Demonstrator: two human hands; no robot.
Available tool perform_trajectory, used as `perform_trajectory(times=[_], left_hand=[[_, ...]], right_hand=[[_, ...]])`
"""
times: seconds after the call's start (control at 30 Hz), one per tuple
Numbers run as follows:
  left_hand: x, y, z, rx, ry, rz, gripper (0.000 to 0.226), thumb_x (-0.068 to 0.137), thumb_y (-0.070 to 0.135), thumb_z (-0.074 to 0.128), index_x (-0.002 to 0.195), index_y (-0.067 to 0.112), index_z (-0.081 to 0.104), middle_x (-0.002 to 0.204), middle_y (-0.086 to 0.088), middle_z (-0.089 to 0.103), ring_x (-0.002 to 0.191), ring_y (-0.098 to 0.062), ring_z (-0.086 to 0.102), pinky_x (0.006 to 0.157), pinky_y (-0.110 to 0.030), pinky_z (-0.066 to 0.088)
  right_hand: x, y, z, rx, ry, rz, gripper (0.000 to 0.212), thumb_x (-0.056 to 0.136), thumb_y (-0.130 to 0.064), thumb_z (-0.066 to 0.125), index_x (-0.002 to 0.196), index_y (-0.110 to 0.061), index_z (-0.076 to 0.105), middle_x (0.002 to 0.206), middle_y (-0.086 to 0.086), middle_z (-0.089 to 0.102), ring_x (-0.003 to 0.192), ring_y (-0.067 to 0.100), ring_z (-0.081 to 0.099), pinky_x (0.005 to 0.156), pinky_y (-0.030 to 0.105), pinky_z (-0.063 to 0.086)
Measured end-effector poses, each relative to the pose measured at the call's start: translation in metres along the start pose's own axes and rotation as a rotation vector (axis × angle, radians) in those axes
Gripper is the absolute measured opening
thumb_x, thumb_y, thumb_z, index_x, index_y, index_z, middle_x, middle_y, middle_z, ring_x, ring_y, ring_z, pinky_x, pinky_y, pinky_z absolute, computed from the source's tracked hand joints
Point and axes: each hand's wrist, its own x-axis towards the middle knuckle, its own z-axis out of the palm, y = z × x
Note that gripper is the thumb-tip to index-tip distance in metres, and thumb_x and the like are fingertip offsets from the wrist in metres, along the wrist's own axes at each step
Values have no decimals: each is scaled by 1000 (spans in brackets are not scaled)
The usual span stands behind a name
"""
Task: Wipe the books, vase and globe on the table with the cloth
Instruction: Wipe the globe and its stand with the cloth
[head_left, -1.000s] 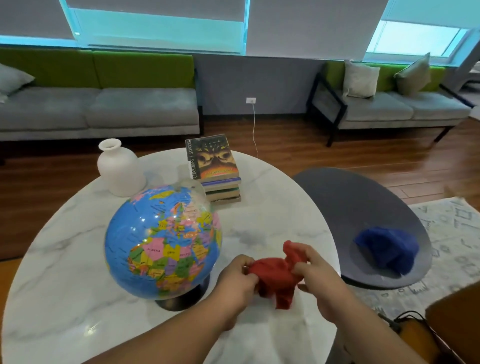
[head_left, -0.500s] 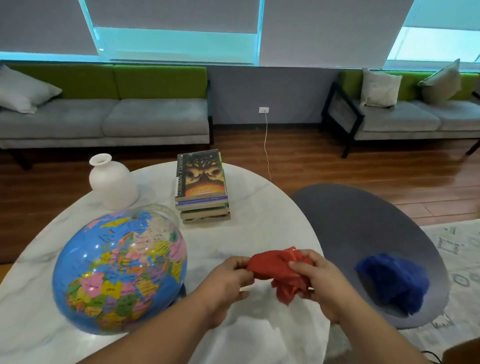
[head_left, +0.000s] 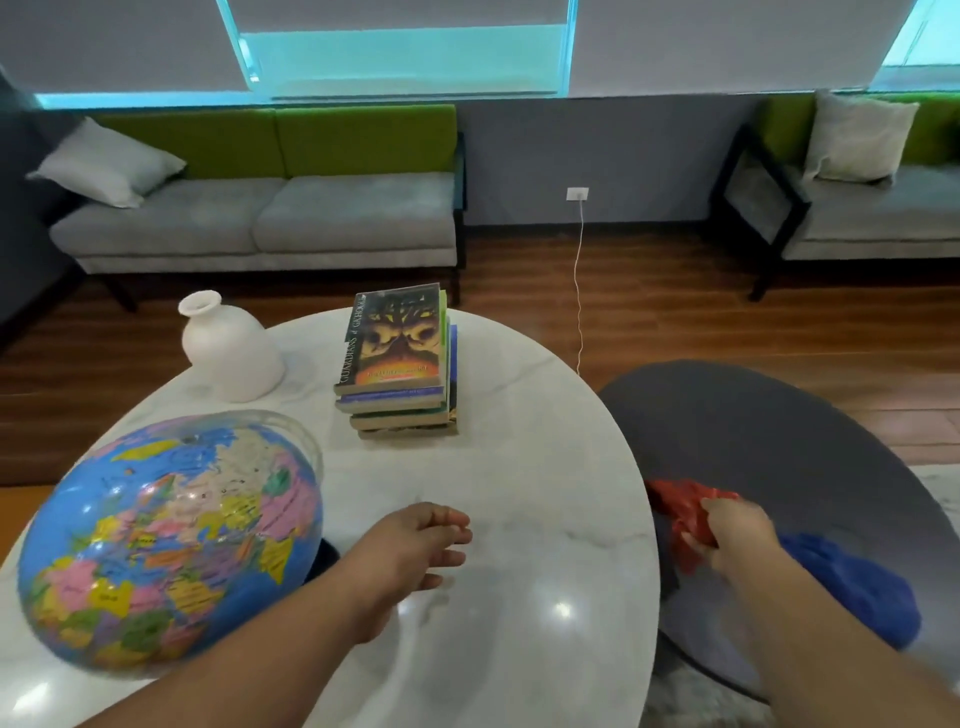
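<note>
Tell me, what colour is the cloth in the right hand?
The cloth in the right hand is red; the head view shows it.

Daylight enters through the window strip (head_left: 400, 57) along the top of the frame, glowing a washed-out cyan below the grey blinds (head_left: 130, 41). The room is evenly, moderately bright. The polished marble table (head_left: 519, 415) carries small white glare spots at lower centre and lower left, with a faint dark patch beneath the left hand (head_left: 410, 556). The globe (head_left: 171, 545) has a pale sheen on its upper face. Wide-angle distortion tilts the window frames and bends the sofa (head_left: 270, 218) toward the edges. The right hand (head_left: 732, 535) and red cloth (head_left: 675, 504) look soft and smeared.
</note>
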Motion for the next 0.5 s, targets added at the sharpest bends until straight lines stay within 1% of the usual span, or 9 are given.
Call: perform_trajectory(times=[0.07, 0.17, 0.23, 0.27, 0.33, 0.4, 0.43, 0.47, 0.5], left_hand=[[1, 2, -1, 1, 18, -9, 15, 97, 16, 52, 108, 17, 63, 108, 1, 69, 100, -17, 65, 79, -27, 50], [3, 3, 1, 11, 41, -19, 15, 97, 17, 52, 107, 17, 62, 108, 1, 69, 100, -17, 65, 76, -26, 49], [2, 2, 1, 20, 52, -18, 14, 97, 17, 52, 107, 18, 63, 107, 1, 69, 100, -17, 65, 77, -26, 49], [2, 2, 2, 29, 56, -17, 14, 96, 17, 53, 106, 18, 63, 107, 1, 69, 100, -16, 65, 77, -26, 49], [2, 0, 2, 55, 56, -17, 15, 96, 18, 52, 106, 19, 63, 107, 3, 69, 100, -15, 65, 79, -26, 49], [0, -1, 3, 80, 53, -13, 16, 96, 18, 52, 106, 20, 63, 107, 4, 69, 99, -13, 66, 80, -26, 49], [-1, 0, 3, 94, 50, -5, 16, 96, 18, 52, 106, 21, 63, 107, 5, 69, 99, -13, 66, 80, -25, 48], [-3, 1, 4, 114, 48, 9, 16, 95, 17, 53, 106, 21, 64, 107, 5, 69, 98, -12, 65, 80, -25, 48], [-6, 3, 6, 142, 46, 29, 16, 95, 17, 53, 105, 22, 64, 107, 6, 69, 98, -11, 65, 81, -25, 48]], right_hand=[[2, 6, -3, -72, -74, -26, 37, 88, 9, 51, 125, 3, 52, 82, 9, 56, 64, 18, 53, 43, 22, 52], [10, 15, -1, -32, -48, 2, 29, 91, -2, 52, 120, -3, 56, 80, 10, 58, 64, 23, 54, 49, 24, 48], [19, 23, 1, -142, 37, 26, 29, 94, -10, 50, 123, -12, 55, 88, 19, 59, 70, 31, 57, 54, 33, 49], [25, 25, 3, -257, 49, -7, 30, 95, -10, 50, 124, -10, 53, 91, 22, 59, 76, 36, 60, 58, 40, 53], [36, 30, 5, -460, 11, -58, 36, 94, -20, 56, 125, -3, 51, 102, 26, 59, 94, 44, 61, 80, 50, 52], [78, 48, 0, -662, -28, -83, 61, 86, -48, 58, 130, -6, 51, 119, 24, 59, 109, 42, 58, 98, 50, 46], [77, 48, 0, -791, -21, -88, 72, 79, -60, 53, 132, -12, 52, 127, 19, 57, 115, 39, 55, 104, 48, 41], [71, 44, 1, -839, 12, -117, 73, 75, -61, 51, 134, -18, 51, 136, 14, 51, 122, 35, 49, 109, 47, 36], [53, 35, 4, -827, 58, -144, 67, 76, -53, 55, 136, -23, 49, 145, 9, 40, 129, 33, 42, 110, 47, 33]])
